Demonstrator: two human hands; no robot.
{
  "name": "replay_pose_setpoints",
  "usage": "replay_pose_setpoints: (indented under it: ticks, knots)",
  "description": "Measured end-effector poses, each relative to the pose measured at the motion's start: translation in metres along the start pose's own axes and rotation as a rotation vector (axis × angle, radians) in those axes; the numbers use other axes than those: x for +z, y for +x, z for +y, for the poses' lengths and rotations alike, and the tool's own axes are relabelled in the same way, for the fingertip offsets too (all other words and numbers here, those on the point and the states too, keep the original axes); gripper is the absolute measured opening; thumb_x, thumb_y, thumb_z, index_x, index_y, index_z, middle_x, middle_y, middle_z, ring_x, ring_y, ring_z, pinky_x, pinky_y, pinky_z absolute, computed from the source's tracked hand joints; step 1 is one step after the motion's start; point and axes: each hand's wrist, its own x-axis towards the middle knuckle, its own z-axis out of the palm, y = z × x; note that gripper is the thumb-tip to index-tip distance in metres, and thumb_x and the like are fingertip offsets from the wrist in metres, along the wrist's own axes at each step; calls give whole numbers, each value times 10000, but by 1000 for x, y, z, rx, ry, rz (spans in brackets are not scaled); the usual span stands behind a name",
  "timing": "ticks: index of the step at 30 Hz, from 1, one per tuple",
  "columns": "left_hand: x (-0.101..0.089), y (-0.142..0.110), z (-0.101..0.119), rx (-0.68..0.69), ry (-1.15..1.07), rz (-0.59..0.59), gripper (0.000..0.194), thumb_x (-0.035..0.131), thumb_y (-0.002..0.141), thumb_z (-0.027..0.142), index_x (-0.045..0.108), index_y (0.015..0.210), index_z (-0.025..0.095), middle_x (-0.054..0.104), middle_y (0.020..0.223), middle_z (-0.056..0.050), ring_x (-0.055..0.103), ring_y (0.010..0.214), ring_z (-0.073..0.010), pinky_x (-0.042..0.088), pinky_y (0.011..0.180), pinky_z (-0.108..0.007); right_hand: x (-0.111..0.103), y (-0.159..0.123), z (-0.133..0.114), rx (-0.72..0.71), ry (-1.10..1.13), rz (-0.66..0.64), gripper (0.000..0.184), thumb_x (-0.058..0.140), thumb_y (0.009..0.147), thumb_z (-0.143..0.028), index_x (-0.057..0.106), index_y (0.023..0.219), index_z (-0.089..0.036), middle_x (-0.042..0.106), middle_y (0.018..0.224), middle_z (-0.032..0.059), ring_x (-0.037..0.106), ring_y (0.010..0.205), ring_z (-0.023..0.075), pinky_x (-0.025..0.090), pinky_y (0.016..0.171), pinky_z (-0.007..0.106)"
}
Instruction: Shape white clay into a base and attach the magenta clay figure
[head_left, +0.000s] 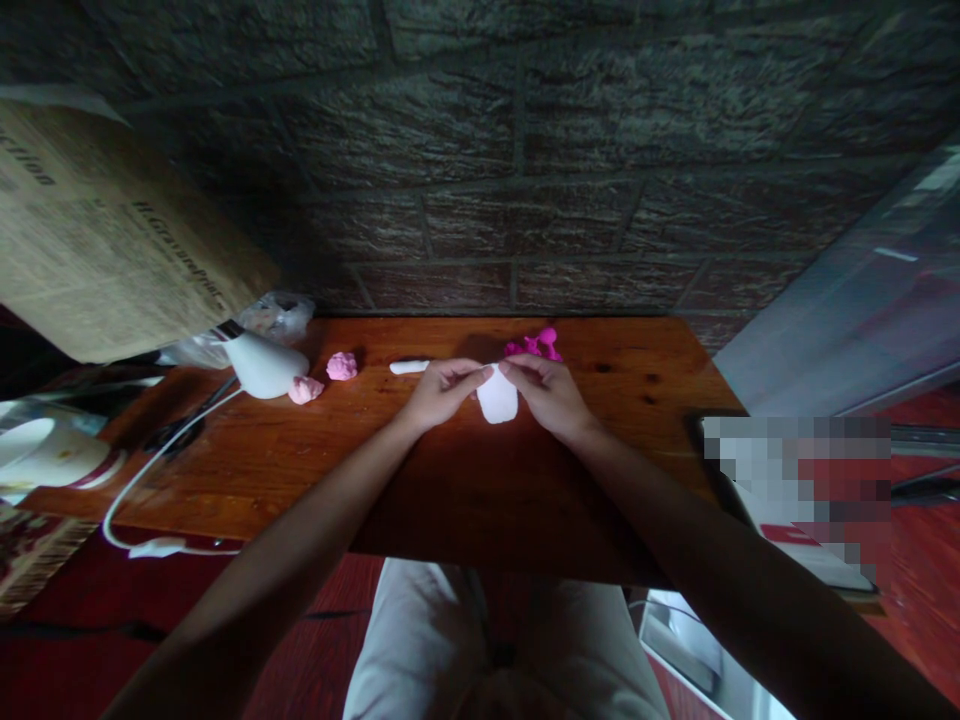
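Observation:
Both my hands meet over the middle of a wooden table (465,480). My left hand (439,392) and my right hand (547,395) each pinch the top edge of a flat, rounded white piece of clay (498,402), fingers closed on it. Just behind my right hand lies a bright magenta clay shape (541,344). A thin white clay roll (409,367) lies beyond my left hand. Two pale pink clay lumps (342,366) (305,390) sit farther left.
A white lamp-like device (262,365) with a cord (142,480) rests at the table's left, beside a clear plastic bag (274,315) and a cardboard box (112,240). A dark brick wall (525,150) stands close behind. A blurred patch (795,480) covers the right edge.

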Motion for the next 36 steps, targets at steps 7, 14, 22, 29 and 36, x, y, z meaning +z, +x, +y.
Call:
replay_pose_setpoints:
  ticks: [7, 14, 22, 29, 36]
  knots:
    - [1, 1, -1, 8, 12, -32, 355, 718, 769, 527, 729, 729, 175, 673, 645, -2, 536, 567, -107, 425, 573, -227, 1, 0, 0, 20, 36, 43, 332, 692, 787, -523, 741, 912, -219, 760, 881, 45, 688, 796, 200, 555, 735, 353]
    - [0, 1, -3, -20, 7, -40, 373, 735, 744, 545, 730, 752, 172, 681, 670, -8, 543, 579, -109, 431, 573, -226, 1, -1, -3, 44, 62, -7, 340, 734, 742, -535, 757, 888, -229, 771, 881, 24, 697, 802, 194, 562, 755, 355]
    - [1, 1, -3, 21, -37, 36, 297, 811, 705, 421, 747, 855, 173, 735, 776, -19, 601, 638, -107, 471, 614, -222, 0, 0, 1, 38, 28, 18, 317, 707, 773, -513, 741, 884, -218, 756, 867, 40, 685, 783, 192, 541, 730, 344]
    - [-1, -1, -4, 48, 11, 130, 261, 841, 681, 365, 788, 879, 203, 787, 872, -47, 697, 763, -165, 560, 745, -292, -2, -1, -2, 12, -20, -15, 303, 680, 797, -485, 730, 889, -200, 739, 836, 32, 659, 731, 170, 513, 682, 309]
    - [-2, -2, -5, 98, 49, 100, 229, 825, 711, 343, 803, 889, 200, 796, 922, -57, 728, 793, -178, 588, 806, -318, -2, -2, -4, 10, -24, -41, 309, 651, 807, -473, 726, 883, -183, 704, 786, 21, 607, 668, 137, 465, 610, 267]
